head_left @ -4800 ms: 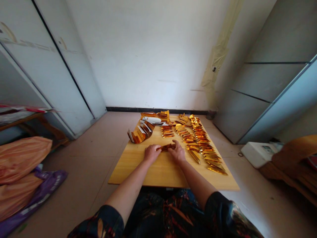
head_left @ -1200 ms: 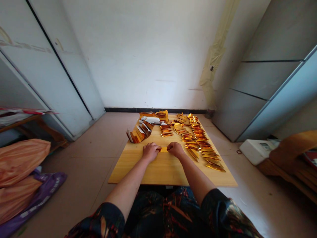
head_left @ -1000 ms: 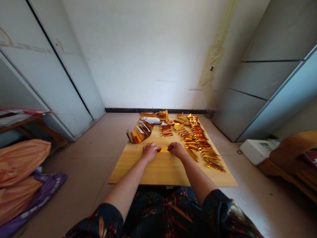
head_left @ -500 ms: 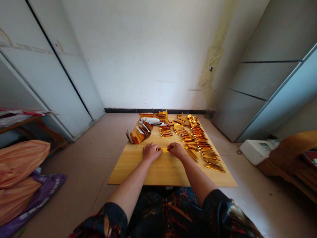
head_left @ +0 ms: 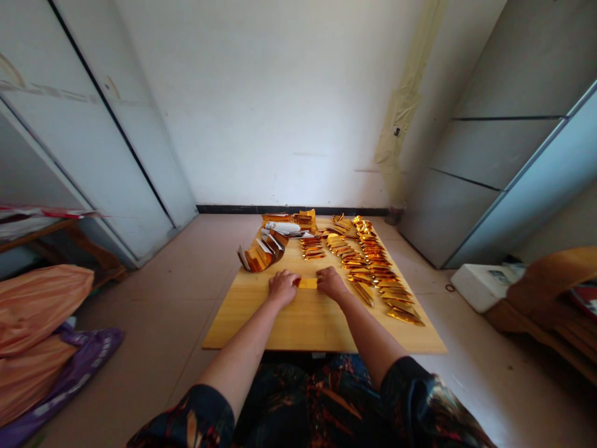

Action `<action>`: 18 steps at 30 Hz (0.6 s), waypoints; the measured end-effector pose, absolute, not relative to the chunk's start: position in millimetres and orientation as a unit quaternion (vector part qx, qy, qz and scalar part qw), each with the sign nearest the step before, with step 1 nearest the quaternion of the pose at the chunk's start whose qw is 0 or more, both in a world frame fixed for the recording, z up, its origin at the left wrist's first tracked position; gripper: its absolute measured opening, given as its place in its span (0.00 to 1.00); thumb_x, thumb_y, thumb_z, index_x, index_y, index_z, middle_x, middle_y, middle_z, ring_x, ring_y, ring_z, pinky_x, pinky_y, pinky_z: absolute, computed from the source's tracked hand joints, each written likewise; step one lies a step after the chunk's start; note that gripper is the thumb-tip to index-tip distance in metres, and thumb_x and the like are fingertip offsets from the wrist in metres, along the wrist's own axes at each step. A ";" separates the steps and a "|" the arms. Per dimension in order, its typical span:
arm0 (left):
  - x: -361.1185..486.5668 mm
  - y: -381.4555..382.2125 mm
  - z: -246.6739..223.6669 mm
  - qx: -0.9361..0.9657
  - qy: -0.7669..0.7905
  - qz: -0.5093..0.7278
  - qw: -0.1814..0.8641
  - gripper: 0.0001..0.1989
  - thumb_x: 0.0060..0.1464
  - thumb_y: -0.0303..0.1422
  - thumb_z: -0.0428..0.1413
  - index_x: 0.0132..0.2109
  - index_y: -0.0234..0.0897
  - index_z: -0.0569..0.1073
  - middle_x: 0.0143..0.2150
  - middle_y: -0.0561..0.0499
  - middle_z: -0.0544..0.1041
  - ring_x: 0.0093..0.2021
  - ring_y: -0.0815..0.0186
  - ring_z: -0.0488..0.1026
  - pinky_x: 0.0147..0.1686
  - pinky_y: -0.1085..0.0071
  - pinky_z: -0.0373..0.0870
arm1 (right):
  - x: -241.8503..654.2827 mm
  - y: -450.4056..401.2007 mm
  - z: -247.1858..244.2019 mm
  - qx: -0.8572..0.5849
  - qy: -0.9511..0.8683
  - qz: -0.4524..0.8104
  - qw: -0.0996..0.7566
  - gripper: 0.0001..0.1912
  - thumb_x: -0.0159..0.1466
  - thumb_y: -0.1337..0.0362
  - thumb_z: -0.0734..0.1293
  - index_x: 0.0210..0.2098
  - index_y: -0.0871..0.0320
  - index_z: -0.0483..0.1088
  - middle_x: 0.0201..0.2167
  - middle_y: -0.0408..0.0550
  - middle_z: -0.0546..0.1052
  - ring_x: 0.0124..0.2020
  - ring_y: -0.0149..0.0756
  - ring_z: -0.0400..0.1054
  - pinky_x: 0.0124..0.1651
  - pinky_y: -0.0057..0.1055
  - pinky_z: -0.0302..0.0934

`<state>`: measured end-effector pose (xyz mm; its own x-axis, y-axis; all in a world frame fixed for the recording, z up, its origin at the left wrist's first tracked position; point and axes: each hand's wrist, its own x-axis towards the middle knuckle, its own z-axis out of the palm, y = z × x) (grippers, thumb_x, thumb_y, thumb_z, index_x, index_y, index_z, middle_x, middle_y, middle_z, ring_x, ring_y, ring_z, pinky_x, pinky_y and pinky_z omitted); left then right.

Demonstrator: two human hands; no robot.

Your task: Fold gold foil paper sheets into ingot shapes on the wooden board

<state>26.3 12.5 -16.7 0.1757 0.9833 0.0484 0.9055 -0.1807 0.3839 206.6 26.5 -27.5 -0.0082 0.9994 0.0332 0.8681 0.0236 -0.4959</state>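
A small sheet of gold foil paper [head_left: 308, 284] lies low over the wooden table [head_left: 280, 323], stretched between my two hands. My left hand [head_left: 282, 286] is closed on its left end, the fingertips curled at the edge. At the right end, my right hand [head_left: 331, 282] pinches the paper. Folded gold paper pieces [head_left: 379, 261] are lined up in overlapping rows to the right of my hands. Beyond my left hand stands a curved stack of gold and white sheets [head_left: 264, 251].
More gold paper [head_left: 305, 218] and a white rolled item [head_left: 283, 228] lie at the table's far side. A white wall stands behind. Orange bags [head_left: 41, 305] and a purple bag [head_left: 88, 367] rest on the floor at left; a white box [head_left: 480, 286] is at right.
A little more of the gold paper shows between my hands, as the left fingers have shifted slightly left. The rows and stacks have stayed in place.
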 end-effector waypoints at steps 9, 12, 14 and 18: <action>21.2 9.6 -27.2 0.752 0.606 0.231 0.122 0.15 0.49 0.29 0.54 0.45 0.45 0.74 0.50 0.49 0.69 0.52 0.61 0.64 0.51 0.63 0.61 | 210.1 21.9 -32.1 -0.642 -0.703 0.176 0.249 0.13 0.48 0.76 0.67 0.33 0.58 0.74 0.37 0.46 0.70 0.34 0.29 0.65 0.41 0.24 0.60; 20.6 7.8 -29.9 0.749 0.592 0.273 0.118 0.14 0.47 0.26 0.54 0.43 0.43 0.74 0.50 0.49 0.69 0.52 0.61 0.65 0.51 0.63 0.62 | 209.9 19.0 -34.4 -0.623 -0.707 0.166 0.291 0.11 0.49 0.76 0.65 0.30 0.58 0.72 0.35 0.45 0.69 0.32 0.28 0.64 0.38 0.24 0.60; 20.6 6.0 -31.3 0.754 0.574 0.300 0.110 0.14 0.46 0.23 0.54 0.41 0.42 0.73 0.49 0.49 0.69 0.52 0.62 0.65 0.50 0.64 0.62 | 208.9 17.0 -35.0 -0.614 -0.708 0.159 0.311 0.09 0.50 0.76 0.65 0.29 0.58 0.71 0.34 0.44 0.68 0.32 0.28 0.63 0.37 0.23 0.59; 20.9 3.3 -31.2 0.771 0.538 0.324 0.106 0.15 0.44 0.20 0.51 0.39 0.40 0.71 0.46 0.49 0.70 0.50 0.62 0.65 0.50 0.65 0.63 | 206.4 13.3 -33.6 -0.623 -0.695 0.159 0.322 0.10 0.48 0.77 0.64 0.28 0.58 0.70 0.33 0.43 0.67 0.31 0.28 0.62 0.36 0.23 0.59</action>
<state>20.9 3.3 -31.2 0.2121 0.8978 0.3859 0.7607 -0.3996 0.5116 206.4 13.3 -33.6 -0.0161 0.9681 0.2499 0.7640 0.1731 -0.6216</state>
